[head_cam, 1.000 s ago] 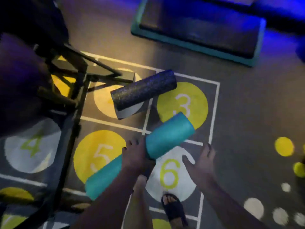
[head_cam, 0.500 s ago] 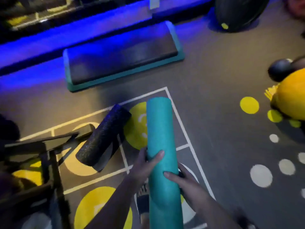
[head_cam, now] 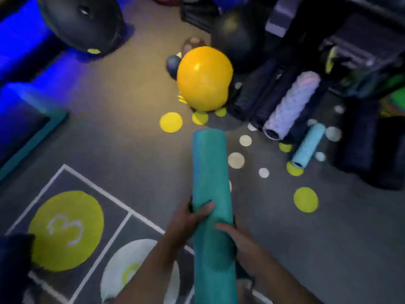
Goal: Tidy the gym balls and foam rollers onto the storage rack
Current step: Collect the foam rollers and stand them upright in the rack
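A long teal foam roller (head_cam: pixel 210 181) points away from me, held off the floor in both hands. My left hand (head_cam: pixel 188 218) grips its left side and my right hand (head_cam: pixel 235 235) wraps its right side. Ahead on the floor sits a yellow gym ball (head_cam: pixel 205 79), with a black gym ball (head_cam: pixel 236 40) behind it and another black gym ball (head_cam: pixel 81 23) at the far left. At the right, dark foam rollers (head_cam: pixel 254 97), a pale textured roller (head_cam: pixel 291 106) and a small light-blue roller (head_cam: pixel 308 145) lie by the dark storage rack (head_cam: pixel 361 40).
A teal-edged step platform (head_cam: pixel 32 137) lies at the left. Numbered hopscotch circles (head_cam: pixel 65 229) and yellow and white dots mark the grey floor. A small dark ball (head_cam: pixel 172 64) sits beside the yellow ball. A dark object (head_cam: pixel 15 255) is at the lower left.
My view has swung right, away from the black speckled roller and metal frame, toward the balls and rack. Both hands keep the teal roller, which was lifted off the floor a second ago.
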A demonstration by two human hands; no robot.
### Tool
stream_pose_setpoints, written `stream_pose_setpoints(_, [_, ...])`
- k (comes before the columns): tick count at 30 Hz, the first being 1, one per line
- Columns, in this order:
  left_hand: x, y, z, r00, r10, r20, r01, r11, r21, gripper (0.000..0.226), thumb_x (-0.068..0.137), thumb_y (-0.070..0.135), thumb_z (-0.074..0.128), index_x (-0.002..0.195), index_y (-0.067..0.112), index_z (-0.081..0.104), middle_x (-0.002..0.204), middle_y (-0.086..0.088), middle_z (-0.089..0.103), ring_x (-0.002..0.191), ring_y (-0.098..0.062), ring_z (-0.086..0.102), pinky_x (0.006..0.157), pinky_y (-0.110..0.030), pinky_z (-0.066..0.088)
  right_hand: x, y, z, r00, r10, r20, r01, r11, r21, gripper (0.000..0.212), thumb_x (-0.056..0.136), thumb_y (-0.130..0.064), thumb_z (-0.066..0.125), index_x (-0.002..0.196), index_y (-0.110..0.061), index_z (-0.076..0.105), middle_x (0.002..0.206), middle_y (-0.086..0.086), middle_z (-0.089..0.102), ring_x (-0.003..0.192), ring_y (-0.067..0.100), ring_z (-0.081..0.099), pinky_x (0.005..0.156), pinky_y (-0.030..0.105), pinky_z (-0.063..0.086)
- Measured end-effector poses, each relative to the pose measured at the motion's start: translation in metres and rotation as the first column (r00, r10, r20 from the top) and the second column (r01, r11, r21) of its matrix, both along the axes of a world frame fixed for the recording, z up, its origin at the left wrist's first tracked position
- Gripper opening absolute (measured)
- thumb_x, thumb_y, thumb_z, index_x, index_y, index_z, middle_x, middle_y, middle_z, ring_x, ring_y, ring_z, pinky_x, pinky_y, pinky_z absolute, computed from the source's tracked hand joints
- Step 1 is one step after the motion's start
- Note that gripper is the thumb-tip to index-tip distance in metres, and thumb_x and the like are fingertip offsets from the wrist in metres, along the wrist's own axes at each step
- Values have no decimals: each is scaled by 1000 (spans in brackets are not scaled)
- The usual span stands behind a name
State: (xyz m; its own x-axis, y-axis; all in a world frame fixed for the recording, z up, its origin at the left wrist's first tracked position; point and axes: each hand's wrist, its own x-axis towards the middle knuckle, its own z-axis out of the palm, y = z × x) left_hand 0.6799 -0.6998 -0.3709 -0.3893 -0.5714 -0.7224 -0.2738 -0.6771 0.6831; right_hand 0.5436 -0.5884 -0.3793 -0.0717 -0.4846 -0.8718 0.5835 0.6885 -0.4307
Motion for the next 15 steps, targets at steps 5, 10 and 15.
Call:
stream_pose_setpoints(5, [-211,28,15,976,-217,-15,216,976,-15,52,80,43,84,123,18,67,112,-1,77,103,-23,75,93,-49,59,-179,52,17,975,-213,-63,209,976,-55,38,90,-15,69,128,-19,64,120,12,73,112,32,69,101,49,53])
stream_pose_setpoints(10, [-344,62,21,954,-297,-46,298,955,7,29,94,25,72,121,17,67,115,-3,76,99,-17,75,90,-39,61,-282,92,27,892,-426,-152,418,905,-83,51,79,-25,73,129,-15,65,119,16,73,109,39,70,95,52,56])
stream_pose_setpoints(15, [-394,65,11,976,-217,34,217,976,-26,37,101,12,61,136,24,58,116,2,71,99,-15,71,89,-33,59,-357,75,35,750,-587,-305,566,808,-161,35,83,-20,76,117,-25,71,110,7,77,102,34,73,88,51,60])
